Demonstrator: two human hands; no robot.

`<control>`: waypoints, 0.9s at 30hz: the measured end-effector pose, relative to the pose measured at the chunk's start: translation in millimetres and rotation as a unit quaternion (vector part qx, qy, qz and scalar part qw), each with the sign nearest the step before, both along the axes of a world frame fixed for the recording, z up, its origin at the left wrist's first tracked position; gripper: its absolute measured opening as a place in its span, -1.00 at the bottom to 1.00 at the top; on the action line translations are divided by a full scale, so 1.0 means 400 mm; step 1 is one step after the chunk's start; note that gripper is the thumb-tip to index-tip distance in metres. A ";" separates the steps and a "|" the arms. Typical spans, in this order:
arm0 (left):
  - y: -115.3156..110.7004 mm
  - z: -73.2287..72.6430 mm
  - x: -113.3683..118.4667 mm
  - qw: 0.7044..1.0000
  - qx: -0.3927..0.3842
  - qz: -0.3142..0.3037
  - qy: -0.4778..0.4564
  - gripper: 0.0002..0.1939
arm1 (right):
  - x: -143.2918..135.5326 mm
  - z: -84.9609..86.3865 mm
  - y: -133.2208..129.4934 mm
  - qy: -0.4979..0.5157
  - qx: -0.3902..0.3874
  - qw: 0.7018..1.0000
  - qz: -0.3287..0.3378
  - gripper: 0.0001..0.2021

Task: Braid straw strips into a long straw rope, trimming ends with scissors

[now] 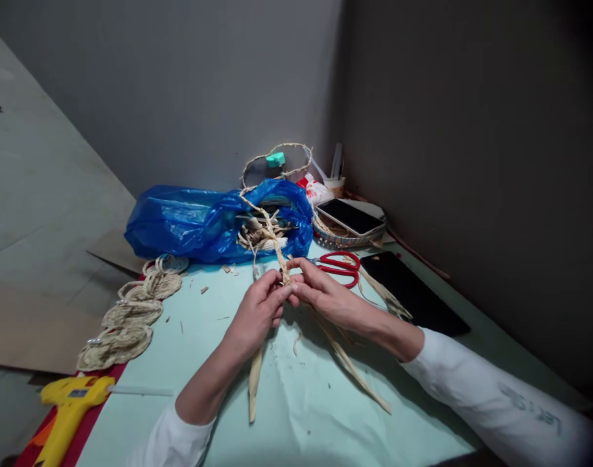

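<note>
Both hands meet at the middle of the table around a pale braid of dried plant fibre. My left hand pinches the braid's lower end from the left, thumb against the strands. From the right, my right hand grips the same spot between thumb and fingers. Loose strands hang down toward me below the hands. Above them the finished braid runs up over the open blue plastic bag and loops at the back. Just behind my right hand lie red-handled scissors.
Several small woven sandals line the left edge, with a yellow glue gun in front of them. At the right lie a dark tablet-like slab and a phone on a round container. A cup stands by the wall.
</note>
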State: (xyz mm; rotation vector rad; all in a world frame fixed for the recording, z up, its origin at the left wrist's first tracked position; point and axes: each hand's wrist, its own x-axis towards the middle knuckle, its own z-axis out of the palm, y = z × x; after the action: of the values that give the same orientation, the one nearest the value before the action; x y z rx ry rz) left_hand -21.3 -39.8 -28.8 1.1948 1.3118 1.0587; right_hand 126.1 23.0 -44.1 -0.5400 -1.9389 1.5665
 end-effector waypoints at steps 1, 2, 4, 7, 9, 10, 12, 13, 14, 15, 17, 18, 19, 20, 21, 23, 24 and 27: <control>0.000 0.002 -0.003 0.999 0.016 0.003 0.042 -0.77 | 0.001 0.001 0.001 -0.004 0.012 1.000 0.000 -0.76; -0.001 0.004 -0.005 0.995 0.035 0.007 0.089 -0.77 | 0.001 0.002 0.002 -0.010 0.027 1.000 -0.001 -0.76; -0.003 0.007 -0.006 0.980 0.080 0.017 0.180 -0.76 | 0.001 0.006 -0.001 -0.029 0.062 0.998 -0.007 -0.77; -0.009 0.011 -0.005 0.959 0.113 0.041 0.256 -0.72 | 0.002 0.016 -0.009 -0.056 0.099 0.994 -0.001 -0.79; -0.011 0.012 -0.004 0.950 0.118 0.065 0.281 -0.71 | 0.001 0.021 -0.013 -0.078 0.129 0.989 -0.009 -0.81; -0.011 0.011 -0.004 0.945 0.122 0.079 0.293 -0.71 | 0.000 0.023 -0.015 -0.103 0.156 0.982 -0.028 -0.83; -0.010 0.005 -0.003 0.934 0.138 0.112 0.311 -0.72 | -0.002 0.026 -0.018 -0.185 0.230 0.952 -0.084 -0.88; -0.008 0.001 -0.003 0.929 0.147 0.131 0.315 -0.73 | -0.003 0.027 -0.020 -0.232 0.272 0.927 -0.111 -0.90; -0.006 -0.003 -0.002 0.926 0.152 0.147 0.313 -0.74 | -0.004 0.028 -0.023 -0.274 0.314 0.899 -0.133 -0.91; -0.004 -0.008 0.000 0.926 0.153 0.161 0.306 -0.74 | -0.004 0.028 -0.027 -0.307 0.356 0.870 -0.148 -0.91; 0.001 -0.015 0.005 0.932 0.146 0.181 0.279 -0.73 | -0.003 0.028 -0.037 -0.332 0.438 0.819 -0.168 -0.90; 0.002 -0.017 0.008 0.937 0.141 0.187 0.259 -0.72 | -0.003 0.027 -0.044 -0.330 0.474 0.798 -0.172 -0.88; 0.004 -0.019 0.011 0.943 0.137 0.189 0.237 -0.72 | -0.003 0.025 -0.050 -0.324 0.502 0.783 -0.173 -0.86; 0.005 -0.020 0.014 0.949 0.135 0.191 0.213 -0.72 | -0.003 0.022 -0.057 -0.316 0.523 0.772 -0.174 -0.86; 0.006 -0.022 0.017 0.953 0.135 0.193 0.189 -0.74 | -0.005 0.019 -0.063 -0.307 0.539 0.764 -0.177 -0.86; 0.008 -0.025 0.018 0.961 0.130 0.194 0.146 -0.77 | -0.011 0.008 -0.073 -0.287 0.567 0.749 -0.186 -0.86; 0.009 -0.028 0.017 0.965 0.121 0.196 0.126 -0.79 | -0.015 0.002 -0.077 -0.277 0.580 0.741 -0.191 -0.87; 0.014 -0.038 0.010 0.974 0.083 0.200 0.070 -0.81 | -0.024 -0.015 -0.087 -0.251 0.616 0.720 -0.196 -0.86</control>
State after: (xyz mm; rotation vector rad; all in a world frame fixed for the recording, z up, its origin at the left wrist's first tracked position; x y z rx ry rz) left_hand -17.5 -34.3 -44.0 1.1703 1.6464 1.4161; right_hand 116.6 -12.0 -50.2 -0.6937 -2.4806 -0.3583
